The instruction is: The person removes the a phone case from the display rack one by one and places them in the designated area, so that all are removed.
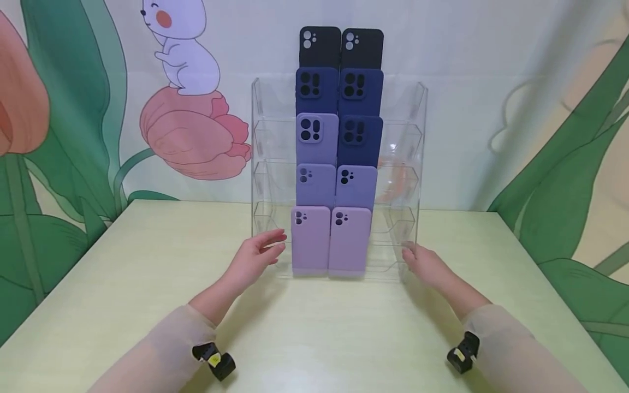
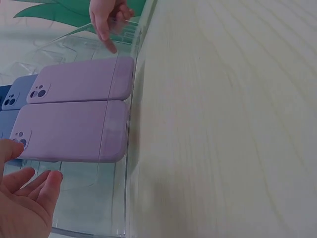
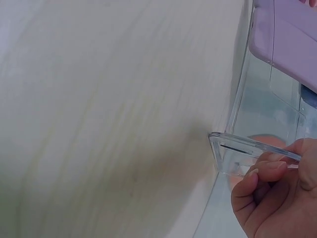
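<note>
Near the table's (image 1: 147,305) far edge, my right hand (image 1: 426,266) pinches the acrylic rack's (image 1: 411,164) lower corner, my left hand (image 1: 255,256) spread beside the half-filled tiers of phone cases (image 1: 330,240).

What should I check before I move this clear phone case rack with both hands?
1. Right hand grips the rack's lower right edge: ok, fingers curl round the acrylic.
2. Left hand has a hold on the clear rack: not ok, its fingers are relaxed beside the left side and grip nothing.
3. Phone cases are seated in their tiers: ok, two neat columns, none leaning out.
4. Bottom pink cases are behind the front lip: ok.
5. Rack base is flat on the table: ok as far as the head view shows.
6. Rack's back side is free of the backdrop: cannot tell.
</note>
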A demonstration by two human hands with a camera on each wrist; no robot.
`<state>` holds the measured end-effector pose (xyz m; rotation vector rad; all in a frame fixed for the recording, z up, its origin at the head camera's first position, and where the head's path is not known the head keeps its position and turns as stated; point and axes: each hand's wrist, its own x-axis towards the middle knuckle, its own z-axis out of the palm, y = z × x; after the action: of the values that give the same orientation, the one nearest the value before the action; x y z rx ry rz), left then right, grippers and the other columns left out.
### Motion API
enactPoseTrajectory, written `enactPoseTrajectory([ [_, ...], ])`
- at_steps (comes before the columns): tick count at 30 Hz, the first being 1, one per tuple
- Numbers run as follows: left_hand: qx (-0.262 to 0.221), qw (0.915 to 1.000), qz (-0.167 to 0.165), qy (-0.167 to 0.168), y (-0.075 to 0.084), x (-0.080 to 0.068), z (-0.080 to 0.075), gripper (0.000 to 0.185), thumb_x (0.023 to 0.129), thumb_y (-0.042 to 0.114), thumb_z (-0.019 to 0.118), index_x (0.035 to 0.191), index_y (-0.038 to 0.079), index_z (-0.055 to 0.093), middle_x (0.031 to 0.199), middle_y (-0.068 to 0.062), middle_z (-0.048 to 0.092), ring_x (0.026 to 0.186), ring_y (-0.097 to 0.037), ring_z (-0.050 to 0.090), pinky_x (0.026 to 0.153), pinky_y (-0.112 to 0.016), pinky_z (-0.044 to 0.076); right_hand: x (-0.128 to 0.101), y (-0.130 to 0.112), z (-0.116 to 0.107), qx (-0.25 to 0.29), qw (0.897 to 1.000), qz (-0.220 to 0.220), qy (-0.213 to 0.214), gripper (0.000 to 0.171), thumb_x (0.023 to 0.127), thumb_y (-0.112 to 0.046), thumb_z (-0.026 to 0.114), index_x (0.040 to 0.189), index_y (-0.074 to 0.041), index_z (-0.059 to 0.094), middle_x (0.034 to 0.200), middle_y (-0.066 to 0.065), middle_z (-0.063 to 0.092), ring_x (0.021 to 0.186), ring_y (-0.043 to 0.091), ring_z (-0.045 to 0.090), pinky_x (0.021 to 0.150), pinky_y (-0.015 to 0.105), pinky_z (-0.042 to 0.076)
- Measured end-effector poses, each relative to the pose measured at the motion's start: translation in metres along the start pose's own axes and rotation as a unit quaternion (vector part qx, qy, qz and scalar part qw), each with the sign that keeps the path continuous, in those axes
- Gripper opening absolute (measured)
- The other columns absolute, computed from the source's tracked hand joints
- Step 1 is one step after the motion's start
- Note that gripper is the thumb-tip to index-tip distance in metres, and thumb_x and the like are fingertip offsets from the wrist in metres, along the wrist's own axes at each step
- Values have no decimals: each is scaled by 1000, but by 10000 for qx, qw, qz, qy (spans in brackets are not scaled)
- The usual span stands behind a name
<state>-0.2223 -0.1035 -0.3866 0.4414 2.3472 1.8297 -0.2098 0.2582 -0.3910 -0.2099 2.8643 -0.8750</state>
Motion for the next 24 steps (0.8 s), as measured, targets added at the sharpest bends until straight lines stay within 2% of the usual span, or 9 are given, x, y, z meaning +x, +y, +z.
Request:
enactPoseTrajectory([
  [9, -62, 9999, -41, 70, 3, 9, 12, 43, 94, 7, 54, 134, -5, 44, 125, -24, 54, 113, -35, 54, 85, -39, 50, 0, 3, 0, 142, 9999, 85, -30, 49, 102, -21, 28, 139, 12, 28, 123, 35, 48, 103, 43, 56, 93, 55, 39],
  [15, -7, 9996, -111, 252, 3, 13, 16, 39, 92, 4, 56, 130, -4, 50, 116, -22, 57, 107, -34, 58, 79, -37, 53, 1, 4, -1, 170, 9998, 55, -27, 50, 103, -23, 27, 139, 11, 28, 99, 25, 58, 97, 36, 57, 91, 53, 41],
  [19, 100, 9997, -168, 127, 0, 15, 18, 37, 91, 3, 57, 126, -5, 53, 113, -21, 58, 104, -33, 59, 75, -35, 54, 0, 5, -1, 178, 9998, 11, -42, 50, 102, -21, 27, 139, 13, 27, 106, 29, 56, 102, 41, 55, 93, 54, 39],
  [21, 164, 9996, -213, 35, -1, 17, 18, 34, 91, 2, 57, 124, -5, 55, 114, -20, 60, 103, -31, 60, 75, -35, 54, 0, 5, -1, 166, 9998, -32, -39, 50, 102, -21, 27, 138, 14, 27, 117, 33, 52, 108, 45, 52, 96, 55, 36],
  [24, 230, 9995, -218, -59, -2, 18, 17, 30, 92, 2, 56, 121, -6, 57, 114, -20, 61, 100, -29, 61, 75, -35, 54, 1, 5, -1, 132, 9998, -106, -43, 49, 102, -20, 26, 138, 15, 26, 118, 35, 51, 110, 47, 50, 97, 56, 35],
])
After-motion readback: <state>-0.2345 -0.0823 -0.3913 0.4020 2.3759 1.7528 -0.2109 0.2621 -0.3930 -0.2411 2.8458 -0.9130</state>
